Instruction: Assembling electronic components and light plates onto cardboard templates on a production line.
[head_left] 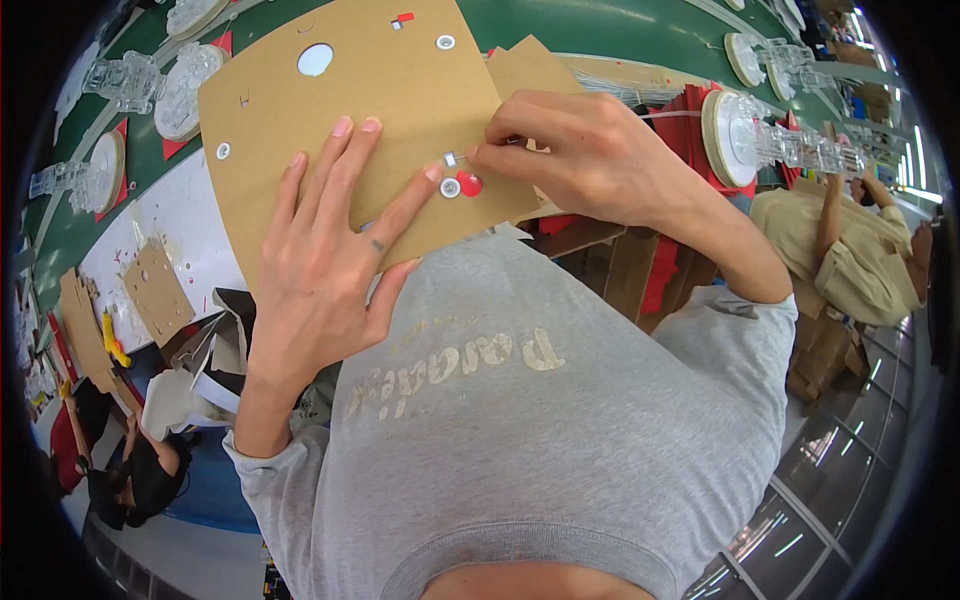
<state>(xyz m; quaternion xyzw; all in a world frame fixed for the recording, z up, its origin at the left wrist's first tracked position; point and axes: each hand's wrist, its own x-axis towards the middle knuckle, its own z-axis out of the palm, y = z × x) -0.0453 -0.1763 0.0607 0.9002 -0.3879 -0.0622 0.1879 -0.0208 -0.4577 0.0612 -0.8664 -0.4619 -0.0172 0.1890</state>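
Observation:
A brown cardboard sheet [385, 85] lies tilted in front of me, with a round hole, several white-ringed eyelets and small slots in it. My left hand [320, 245] rests flat on it, fingers spread, the index fingertip beside a small white tab [450, 160]. Just right of that tab, my right hand [580, 150] pinches thumb and fingers together at the sheet's right part. What lies between those fingertips is too small to make out. A red spot [470, 185] and a white eyelet [450, 188] show just below the tab. At the sheet's top sits a red-and-white tab [402, 20].
Clear plastic pieces on round bases [735, 138] stand on red sheets along the green table [600, 45], left and right. A bundle of thin white strips [625, 92] lies beyond my right hand. A smaller punched cardboard piece [158, 288] and yellow tool [113, 340] are at left. People work both sides.

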